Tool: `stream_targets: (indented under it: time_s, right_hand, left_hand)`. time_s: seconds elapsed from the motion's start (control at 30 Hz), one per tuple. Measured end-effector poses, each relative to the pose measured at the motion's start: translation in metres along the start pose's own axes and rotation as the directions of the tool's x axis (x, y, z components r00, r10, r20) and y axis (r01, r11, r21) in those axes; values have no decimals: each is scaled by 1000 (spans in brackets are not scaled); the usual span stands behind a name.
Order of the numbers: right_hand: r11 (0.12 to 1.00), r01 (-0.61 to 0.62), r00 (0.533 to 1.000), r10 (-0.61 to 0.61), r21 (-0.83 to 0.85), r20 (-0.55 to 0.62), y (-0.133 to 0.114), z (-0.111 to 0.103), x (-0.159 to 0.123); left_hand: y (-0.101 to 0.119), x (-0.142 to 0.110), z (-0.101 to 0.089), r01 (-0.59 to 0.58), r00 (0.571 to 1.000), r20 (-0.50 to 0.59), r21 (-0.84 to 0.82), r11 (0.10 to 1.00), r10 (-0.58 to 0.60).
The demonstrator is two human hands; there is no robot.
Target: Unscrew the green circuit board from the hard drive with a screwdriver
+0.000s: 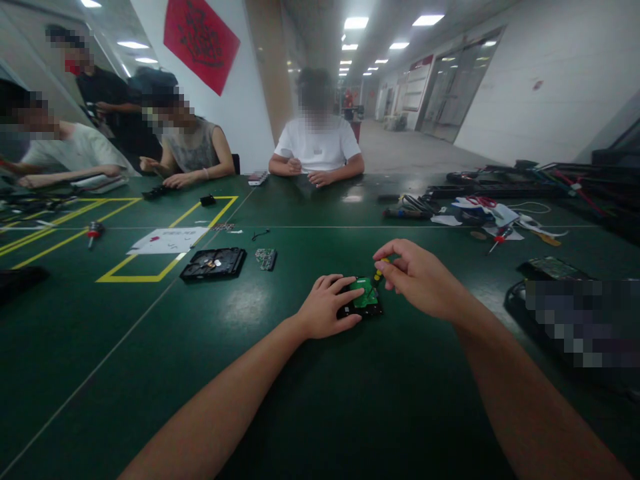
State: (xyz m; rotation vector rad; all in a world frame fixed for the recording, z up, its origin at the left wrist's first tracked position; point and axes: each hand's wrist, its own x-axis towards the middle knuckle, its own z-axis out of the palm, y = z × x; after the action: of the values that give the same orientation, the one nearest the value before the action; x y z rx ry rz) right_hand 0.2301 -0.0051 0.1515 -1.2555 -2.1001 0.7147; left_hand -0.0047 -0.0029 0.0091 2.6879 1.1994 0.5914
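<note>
A small black hard drive [364, 301] with a green circuit board on top lies on the green table [320, 400] in front of me. My left hand [327, 307] rests on its left side, fingers curled over it and pressing it down. My right hand [420, 275] is closed in a pinch around a small yellow-handled screwdriver [379, 272], whose tip points down onto the green board.
Another black drive [214, 263] and a loose circuit board [266, 258] lie to the left by a yellow taped rectangle with a white paper [167, 240]. Tools, cables and scissors [483, 210] clutter the right side. Several people sit along the far and left edges.
</note>
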Motion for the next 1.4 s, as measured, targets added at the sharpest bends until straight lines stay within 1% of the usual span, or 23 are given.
stream_targets:
  time_s: [0.1, 0.27, 0.4, 0.53, 0.77, 0.93, 1.03, 1.13, 1.27, 1.4]
  right_hand:
    - [1000, -8, 1000, 8, 30, 3, 0, -1, 0]
    - [997, 58, 998, -57, -45, 32, -6, -7, -2]
    - [996, 51, 999, -51, -70, 4, -8, -7, -3]
    - [993, 47, 998, -51, -107, -34, -5, -3, -1]
    - [999, 51, 999, -51, 3, -20, 5, 1, 1]
    - [997, 67, 998, -67, -35, 0, -1, -1, 0]
    - [998, 54, 998, -54, -20, -26, -3, -2, 0]
    - [998, 45, 997, -47, -32, -59, 0, -1, 1]
    - [991, 80, 993, -88, -107, -80, 7, 1, 4]
    - [986, 142, 988, -147, -91, -54, 6, 0, 3]
  left_hand:
    - [0, 0, 0, 5, 1000, 4, 5, 1000, -5]
    - [0, -1, 0, 6, 1000, 0, 2, 1000, -6]
    - [-1, -2, 1, -1, 1000, -1, 7, 1000, 1]
    - [-2, -1, 1, -5, 1000, 3, 2, 1000, 5]
    - [-1, -1, 2, -2, 1000, 13, 16, 1000, 2]
    - [-2, -1, 3, -3, 1000, 6, 25, 1000, 3]
    - [-3, -1, 4, 2, 1000, -4, 26, 1000, -1]
    - [-2, -2, 5, 14, 1000, -9, 23, 1000, -14]
    - [-1, -2, 5, 31, 999, -19, 18, 999, -30]
    - [-1, -2, 5, 37, 999, -27, 23, 999, -36]
